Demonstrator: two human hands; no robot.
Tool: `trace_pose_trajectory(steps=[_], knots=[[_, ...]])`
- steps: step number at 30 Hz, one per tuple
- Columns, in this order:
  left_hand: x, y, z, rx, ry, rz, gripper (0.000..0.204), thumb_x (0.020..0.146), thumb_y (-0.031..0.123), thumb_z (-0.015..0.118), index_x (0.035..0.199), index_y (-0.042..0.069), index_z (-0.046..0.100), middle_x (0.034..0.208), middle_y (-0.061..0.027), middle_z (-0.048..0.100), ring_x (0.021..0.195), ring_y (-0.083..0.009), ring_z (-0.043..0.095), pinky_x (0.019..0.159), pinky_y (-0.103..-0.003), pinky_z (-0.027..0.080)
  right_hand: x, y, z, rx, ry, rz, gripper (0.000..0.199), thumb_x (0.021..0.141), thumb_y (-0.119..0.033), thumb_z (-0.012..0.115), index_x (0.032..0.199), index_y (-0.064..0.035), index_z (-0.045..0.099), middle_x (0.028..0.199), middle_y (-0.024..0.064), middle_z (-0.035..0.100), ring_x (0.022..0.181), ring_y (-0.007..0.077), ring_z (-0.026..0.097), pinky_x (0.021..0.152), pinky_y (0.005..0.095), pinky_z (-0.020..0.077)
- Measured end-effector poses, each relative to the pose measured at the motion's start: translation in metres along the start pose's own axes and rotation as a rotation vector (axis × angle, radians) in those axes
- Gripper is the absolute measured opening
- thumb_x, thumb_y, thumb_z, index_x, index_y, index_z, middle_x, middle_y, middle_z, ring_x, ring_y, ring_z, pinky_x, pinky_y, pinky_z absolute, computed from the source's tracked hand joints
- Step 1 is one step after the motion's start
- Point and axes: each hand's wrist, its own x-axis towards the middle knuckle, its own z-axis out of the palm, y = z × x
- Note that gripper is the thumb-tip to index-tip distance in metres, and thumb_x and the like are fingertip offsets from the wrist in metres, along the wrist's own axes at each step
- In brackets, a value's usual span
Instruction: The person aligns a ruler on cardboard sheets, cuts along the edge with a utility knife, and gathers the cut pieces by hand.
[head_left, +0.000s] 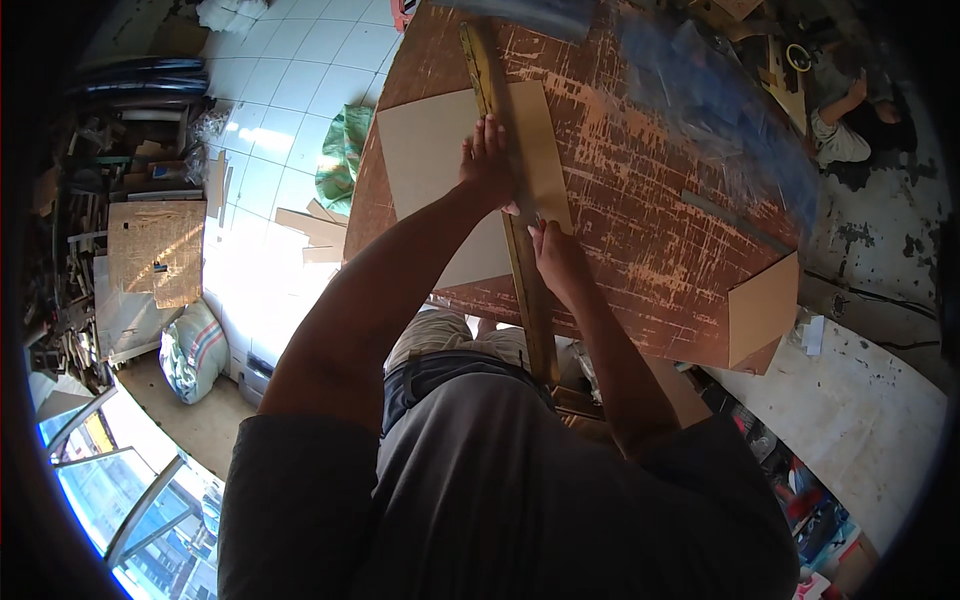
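Note:
A flat sheet of brown cardboard [430,150] lies on a scratched reddish-brown table [640,250]. Across it, running away from my body, rests a long worn yellowish wooden bar [480,72]; its near end sticks out past the table's front edge. My left hand [488,172] presses on the bar from above, fingers stretched out flat. Just right of the bar and closer to me, my right hand [562,262] is closed in a pinch at the cardboard. Whatever its fingers grip is too small and dark to make out.
Blue-tinted clear plastic sheeting [710,110] covers the far right of the table. A thin grey strip [735,222] and a smaller cardboard piece [765,308] lie at the right. A green sack [343,158] is on the tiled floor to the left. Another person's hand [855,92] shows at far right.

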Motion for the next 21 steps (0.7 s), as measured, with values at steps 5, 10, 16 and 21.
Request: trace_pose_trajectory(steps=[5, 10, 16, 21], knots=[[-0.005, -0.002, -0.004, 0.009, -0.011, -0.004, 0.144, 0.061, 0.049, 0.090, 0.153, -0.007, -0.005, 0.160, -0.0293, -0.016, 0.151, -0.0416, -0.008, 0.121, -0.054, 0.014, -0.112, 0.044, 0.042, 0.012, 0.068, -0.030, 0.039, 0.104, -0.037, 0.044, 0.101, -0.0003, 0.056, 0.084, 0.0233, 0.068, 0.079, 0.0424, 0.067, 0.068, 0.0523, 0.0540], [-0.001, 0.005, -0.005, 0.104, 0.034, 0.035, 0.146, 0.060, 0.059, 0.086, 0.152, -0.011, -0.003, 0.159, -0.0339, -0.009, 0.150, -0.0449, 0.000, 0.120, -0.054, 0.020, -0.135, 0.056, 0.027, 0.038, 0.031, -0.021, 0.038, 0.104, -0.034, 0.046, 0.101, 0.0027, 0.057, 0.079, 0.0254, 0.065, 0.079, 0.0450, 0.065, 0.069, 0.0531, 0.0513], [-0.004, 0.000, -0.006, 0.087, -0.020, -0.009, 0.148, 0.058, 0.055, 0.090, 0.152, -0.010, -0.005, 0.159, -0.0333, -0.013, 0.150, -0.0451, -0.005, 0.120, -0.055, 0.018, -0.030, 0.018, -0.031, 0.151, 0.130, -0.034, 0.038, 0.105, -0.031, 0.042, 0.105, 0.0045, 0.058, 0.081, 0.0273, 0.066, 0.083, 0.0460, 0.065, 0.069, 0.0521, 0.0500], [-0.005, 0.006, -0.012, 0.094, -0.054, -0.010, 0.147, 0.059, 0.054, 0.089, 0.152, -0.010, -0.005, 0.158, -0.0330, -0.015, 0.150, -0.0454, -0.006, 0.120, -0.055, 0.017, 0.097, -0.026, -0.054, 0.155, 0.225, -0.120, 0.045, 0.104, -0.037, 0.042, 0.107, 0.0042, 0.059, 0.091, 0.0270, 0.068, 0.090, 0.0437, 0.067, 0.077, 0.0525, 0.0533]])
